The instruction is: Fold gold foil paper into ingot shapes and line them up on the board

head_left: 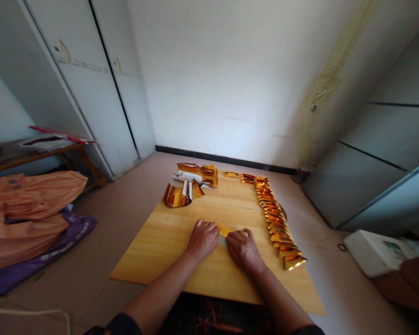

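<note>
My left hand (203, 238) and my right hand (243, 249) rest knuckles up on a low wooden board (160, 246), fingers curled and pinching a small gold foil paper (224, 230) between them. Only a corner of the paper shows past the fingers. A long row of folded gold foil pieces (274, 218) runs along the board's right edge. At the far end lie a stack of gold foil sheets (202, 173) and a round dish with loose foil (179, 195).
The board lies on a tiled floor by a white wall. Orange and purple bags (28, 209) sit at the left under a wooden bench (38, 151). A white box (373, 253) stands at the right. Grey cabinet doors flank both sides.
</note>
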Motion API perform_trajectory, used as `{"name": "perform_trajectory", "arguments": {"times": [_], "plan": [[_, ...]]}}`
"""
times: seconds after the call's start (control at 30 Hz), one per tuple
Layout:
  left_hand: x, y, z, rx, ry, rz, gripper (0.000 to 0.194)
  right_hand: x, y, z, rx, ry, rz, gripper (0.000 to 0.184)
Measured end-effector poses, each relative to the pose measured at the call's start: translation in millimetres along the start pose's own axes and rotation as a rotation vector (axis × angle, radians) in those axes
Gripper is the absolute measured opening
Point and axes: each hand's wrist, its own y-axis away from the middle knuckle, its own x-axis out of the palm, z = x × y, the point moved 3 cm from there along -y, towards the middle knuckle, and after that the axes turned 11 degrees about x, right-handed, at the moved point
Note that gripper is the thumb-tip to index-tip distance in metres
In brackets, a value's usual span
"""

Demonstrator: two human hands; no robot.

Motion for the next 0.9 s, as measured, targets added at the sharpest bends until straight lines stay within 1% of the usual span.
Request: {"name": "perform_trajectory", "arguments": {"times": [0.13, 0.27, 0.4, 0.5, 0.63, 0.8, 0.9], "plan": [[-0.2, -1, 0, 0.001, -0.003, 0.0, 0.013, -8, 11, -6, -0.024, -0.12, 0.033, 0.019], [5.6, -2, 2, 0.054, 0.016, 0.018, 0.015, -9, 11, -12, -0.006, -0.191, 0.068, 0.017], [9.8, 0, 4, 0.08, 0.092, 0.025, 0.017, -5, 6, -15, 0.027, -0.191, 0.104, 0.016], [6.3, 2, 4, 0.085, 0.151, 0.026, 0.021, -3, 4, -15, 0.068, -0.173, 0.118, 0.013], [-0.6, 6, 1, 0.099, 0.181, 0.039, 0.017, -1, 1, -15, 0.102, -0.157, 0.11, 0.008], [-2.5, 6, -1, 0.084, 0.136, 0.082, 0.013, 2, -5, -16, 0.131, -0.164, 0.108, 0.006], [-2.1, 4, -5, 0.067, 0.068, 0.072, 0.009, 4, -8, -18, 0.158, -0.198, 0.105, 0.008]]}}
